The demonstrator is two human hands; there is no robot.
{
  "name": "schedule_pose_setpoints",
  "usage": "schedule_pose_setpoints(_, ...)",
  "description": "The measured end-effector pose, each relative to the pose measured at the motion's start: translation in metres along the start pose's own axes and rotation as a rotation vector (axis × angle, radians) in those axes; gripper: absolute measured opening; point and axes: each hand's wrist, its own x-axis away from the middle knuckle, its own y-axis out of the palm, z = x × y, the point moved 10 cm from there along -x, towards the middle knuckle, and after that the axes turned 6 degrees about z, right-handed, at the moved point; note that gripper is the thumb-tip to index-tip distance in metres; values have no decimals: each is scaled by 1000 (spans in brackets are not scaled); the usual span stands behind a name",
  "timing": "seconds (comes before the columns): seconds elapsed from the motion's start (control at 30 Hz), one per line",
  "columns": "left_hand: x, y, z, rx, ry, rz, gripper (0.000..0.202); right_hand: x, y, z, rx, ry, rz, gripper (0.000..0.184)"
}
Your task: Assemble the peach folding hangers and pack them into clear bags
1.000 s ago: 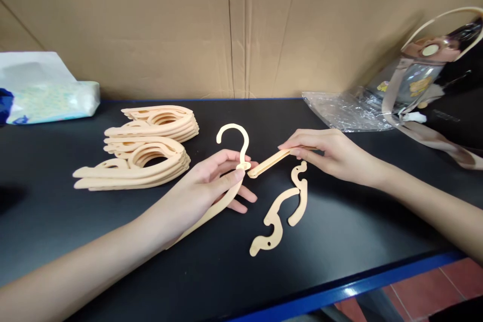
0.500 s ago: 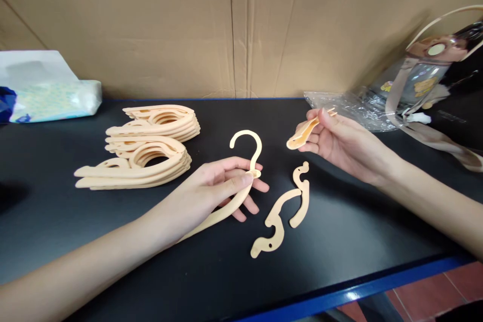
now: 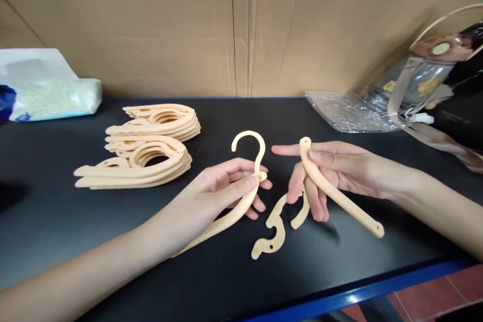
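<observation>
My left hand [image 3: 230, 188] pinches a cream plastic hanger arm with a hook [image 3: 260, 148]; the hook stands up above the fingers and the arm slants down to the left under my wrist. My right hand [image 3: 324, 171] holds a second hanger arm [image 3: 335, 193], a slim curved bar with a small hole at each end, between thumb and fingers, its index finger stretched left. The two held pieces are apart. Below, on the table, lie two small curved hanger pieces: one [image 3: 278, 231] in plain sight, the other [image 3: 302, 214] partly hidden behind my right fingers.
Folded cream hangers [image 3: 162, 166] lie stacked in two piles on the black table [image 3: 211, 287] at left. A tissue pack [image 3: 56, 95] sits at the back left. A clear plastic bag [image 3: 339, 113] and a strapped water bottle [image 3: 426, 78] are at the back right. Cardboard [image 3: 169, 30] stands behind.
My right hand has come down and toward me, turning the hanger arm from end-on to lengthwise, over the small pieces. My left hand has shifted slightly right with the hooked arm.
</observation>
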Motion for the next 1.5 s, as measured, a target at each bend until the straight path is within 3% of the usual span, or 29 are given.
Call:
schedule_pose_setpoints(0.2, 0, -4, 0, -12, 16, 19, 14, 4, -1, 7, 226, 23, 31, 44)
schedule_pose_setpoints(0.37, -1, -3, -1, 13, -26, 38, 14, 9, -6, -11, 837, -187, 238, 23)
schedule_pose_setpoints(0.5, -1, -4, 0, 7, -39, 49, 15, 9, 13, -23, 1169, -391, 178, 31)
schedule_pose_setpoints(0.73, 1, 4, -2, -16, -65, -14, 17, 10, 22, -20, 1412, -511, 147, 40)
schedule_pose_setpoints(0.93, 1, 4, -4, -7, -89, -59, 21, 13, 35, -17, 1481, -581, 86, 42)
schedule_pose_setpoints(1.5, 4, 16, -4, -151, -74, -221, 18, 17, 39, -18, 1445, -616, 61, 40)
